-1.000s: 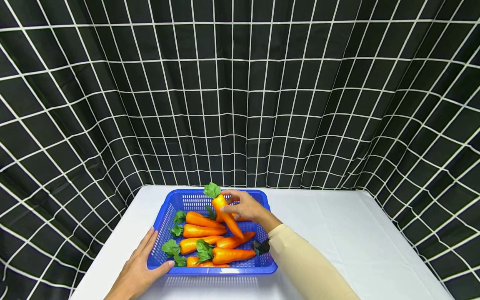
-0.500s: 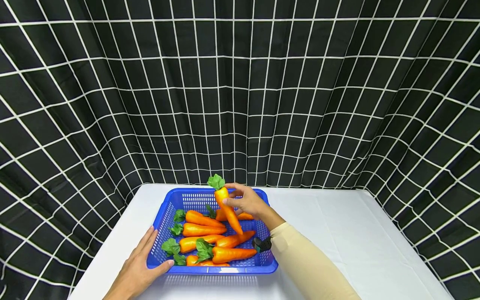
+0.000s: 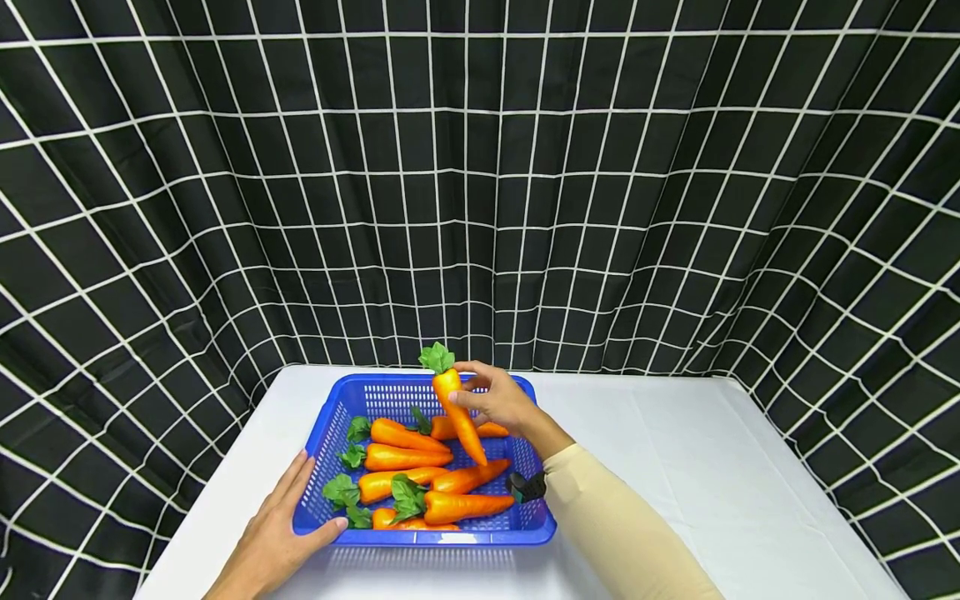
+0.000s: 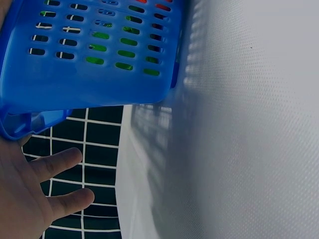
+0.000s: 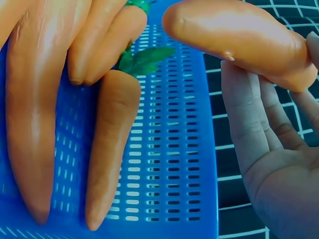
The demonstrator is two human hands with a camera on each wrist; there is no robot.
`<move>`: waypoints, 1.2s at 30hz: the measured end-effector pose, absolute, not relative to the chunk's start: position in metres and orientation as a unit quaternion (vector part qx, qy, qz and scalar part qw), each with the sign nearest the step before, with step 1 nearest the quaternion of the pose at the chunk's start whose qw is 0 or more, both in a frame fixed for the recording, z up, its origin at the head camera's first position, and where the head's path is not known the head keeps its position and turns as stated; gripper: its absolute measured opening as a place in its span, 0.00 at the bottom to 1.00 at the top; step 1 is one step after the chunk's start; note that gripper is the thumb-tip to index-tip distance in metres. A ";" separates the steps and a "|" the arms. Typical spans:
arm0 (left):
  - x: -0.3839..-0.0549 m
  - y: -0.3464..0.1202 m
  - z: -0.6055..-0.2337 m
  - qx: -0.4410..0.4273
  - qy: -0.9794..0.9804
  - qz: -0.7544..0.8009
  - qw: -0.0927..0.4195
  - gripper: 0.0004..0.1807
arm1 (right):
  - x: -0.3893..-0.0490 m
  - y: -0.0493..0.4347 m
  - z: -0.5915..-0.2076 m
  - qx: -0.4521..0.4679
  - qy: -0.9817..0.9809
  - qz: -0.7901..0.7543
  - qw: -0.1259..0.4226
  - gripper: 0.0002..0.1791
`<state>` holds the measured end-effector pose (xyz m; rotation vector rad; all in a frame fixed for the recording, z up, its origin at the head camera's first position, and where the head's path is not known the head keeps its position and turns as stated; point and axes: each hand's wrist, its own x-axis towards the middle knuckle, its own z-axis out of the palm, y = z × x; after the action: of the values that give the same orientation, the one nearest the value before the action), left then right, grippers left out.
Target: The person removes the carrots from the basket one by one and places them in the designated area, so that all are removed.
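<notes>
A carrot point(image 3: 454, 407) with a green leafy top is held up by my right hand point(image 3: 501, 402), pinched between thumb and fingers. It slants over the back of the basket, leaves up and tip down. In the right wrist view the held carrot point(image 5: 239, 37) crosses above the fingers. The blue slotted basket point(image 3: 442, 538) stands on the table with several more carrots point(image 3: 468, 507) lying in it. At the basket's front left corner rests my left hand point(image 3: 279, 527), thumb along the front rim, fingers straight beside the left wall. The left wrist view shows spread fingers point(image 4: 65, 164).
A white cloth point(image 3: 675, 467) covers the table and stretches to the right of the basket. Black curtains point(image 3: 600, 208) with a white grid stand behind and at both sides. Under the right sleeve hangs a small black device point(image 3: 525, 487) near the basket's right wall.
My right hand has raised the carrot slightly and drawn it a little to the right, uncovering more of the carrot behind. The left hand has stayed at the basket's corner.
</notes>
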<state>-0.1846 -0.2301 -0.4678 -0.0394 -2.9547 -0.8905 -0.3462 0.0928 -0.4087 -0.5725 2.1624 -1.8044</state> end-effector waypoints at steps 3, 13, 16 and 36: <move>-0.185 -0.230 -0.468 -0.014 -0.957 -0.289 0.030 0.58 | -0.347 0.094 -0.408 -0.196 0.739 -0.632 0.125 0.29; -0.184 -0.229 -0.466 -0.018 -0.957 -0.288 0.034 0.58 | -0.345 0.101 -0.399 -0.187 0.723 -0.656 0.104 0.29; -0.184 -0.229 -0.466 -0.019 -0.957 -0.287 0.033 0.58 | -0.338 0.104 -0.388 -0.196 0.721 -0.659 0.088 0.28; -0.184 -0.229 -0.465 -0.013 -0.956 -0.291 0.023 0.58 | -0.330 0.132 -0.367 -0.187 0.679 -0.710 0.016 0.28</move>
<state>-0.1836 -0.2289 -0.4647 -0.0414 -2.9618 -0.9018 -0.3302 0.1316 -0.3673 -0.5804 2.1128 -2.2079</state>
